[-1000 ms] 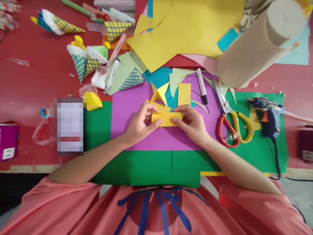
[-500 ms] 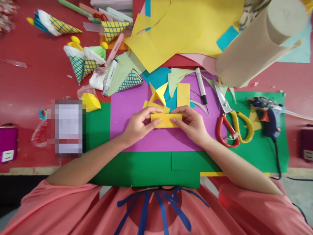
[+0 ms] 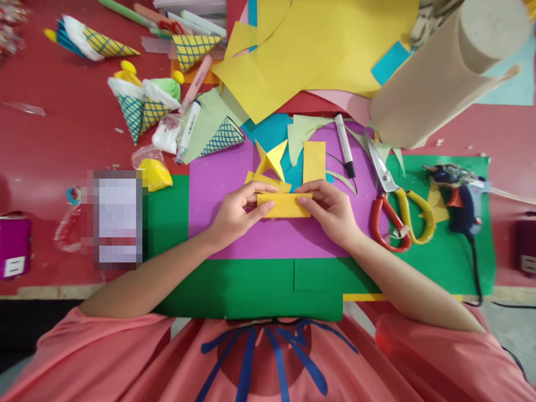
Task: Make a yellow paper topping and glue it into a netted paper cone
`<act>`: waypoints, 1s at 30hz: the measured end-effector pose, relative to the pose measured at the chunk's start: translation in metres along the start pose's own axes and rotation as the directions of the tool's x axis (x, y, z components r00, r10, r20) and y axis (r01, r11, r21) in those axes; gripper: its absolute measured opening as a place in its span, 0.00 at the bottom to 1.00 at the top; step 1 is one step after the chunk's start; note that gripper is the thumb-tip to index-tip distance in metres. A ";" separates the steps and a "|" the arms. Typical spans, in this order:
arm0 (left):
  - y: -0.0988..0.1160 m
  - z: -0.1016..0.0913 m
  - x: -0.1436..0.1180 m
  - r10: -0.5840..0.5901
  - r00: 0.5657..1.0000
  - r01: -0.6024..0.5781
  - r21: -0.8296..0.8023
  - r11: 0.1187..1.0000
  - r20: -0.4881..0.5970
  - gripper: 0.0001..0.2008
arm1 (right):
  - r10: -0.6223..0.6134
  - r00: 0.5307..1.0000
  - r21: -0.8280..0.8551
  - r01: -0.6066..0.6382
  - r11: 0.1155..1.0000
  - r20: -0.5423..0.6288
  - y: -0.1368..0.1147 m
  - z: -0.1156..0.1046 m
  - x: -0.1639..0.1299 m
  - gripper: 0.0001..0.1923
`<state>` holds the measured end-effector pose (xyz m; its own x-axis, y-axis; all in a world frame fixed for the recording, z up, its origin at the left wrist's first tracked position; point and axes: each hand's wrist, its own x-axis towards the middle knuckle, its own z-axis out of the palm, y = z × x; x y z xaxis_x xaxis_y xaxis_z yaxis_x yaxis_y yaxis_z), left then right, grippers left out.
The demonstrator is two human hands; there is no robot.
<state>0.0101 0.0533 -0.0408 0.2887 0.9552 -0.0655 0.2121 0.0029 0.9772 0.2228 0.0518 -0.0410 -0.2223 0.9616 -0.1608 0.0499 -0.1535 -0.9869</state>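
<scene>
A narrow strip of yellow paper (image 3: 287, 206), seemingly folded, is held level over the purple sheet (image 3: 272, 240). My left hand (image 3: 240, 209) pinches its left end between thumb and fingers. At the right end, my right hand (image 3: 329, 209) grips it the same way, thumb on the near face. Just beyond the strip lie a folded yellow paper star shape (image 3: 271, 159) and a flat yellow paper rectangle (image 3: 314, 162). Another yellow piece (image 3: 268, 182) lies partly hidden behind my left fingers.
Large scissors (image 3: 391, 206) and a glue gun (image 3: 463, 201) lie on the right. A thick paper roll (image 3: 435, 78) stands behind them. Patterned paper cones (image 3: 129, 109), markers (image 3: 189, 131) and a bag of yellow clay (image 3: 154, 173) sit on the left, near a blurred phone-like device (image 3: 119, 218).
My right thumb has shifted slightly along the strip towards its right end and upward. The strip and my left hand have barely moved.
</scene>
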 end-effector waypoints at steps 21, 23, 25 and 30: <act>0.003 -0.003 0.000 0.024 1.000 -0.022 0.082 0.996 -0.015 0.13 | -0.001 1.000 0.005 0.001 1.000 -0.010 -0.001 -0.001 0.001 0.13; 0.005 -0.002 0.001 0.037 0.999 -0.035 0.093 0.995 -0.022 0.13 | -0.003 1.000 0.008 0.003 1.000 -0.008 0.000 0.000 0.001 0.12; 0.006 -0.002 0.001 0.045 0.998 -0.041 0.100 0.994 -0.033 0.12 | -0.005 1.000 0.007 0.005 1.000 -0.006 0.000 -0.001 0.001 0.11; 0.007 -0.002 0.001 0.049 0.998 -0.046 0.096 0.994 -0.026 0.12 | -0.016 1.000 0.010 0.016 1.000 -0.005 0.001 -0.001 0.001 0.10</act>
<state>0.0100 0.0553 -0.0339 0.2747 0.9614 -0.0127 0.2870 -0.0694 0.9554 0.2236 0.0527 -0.0417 -0.2177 0.9652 -0.1450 0.0365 -0.1405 -0.9894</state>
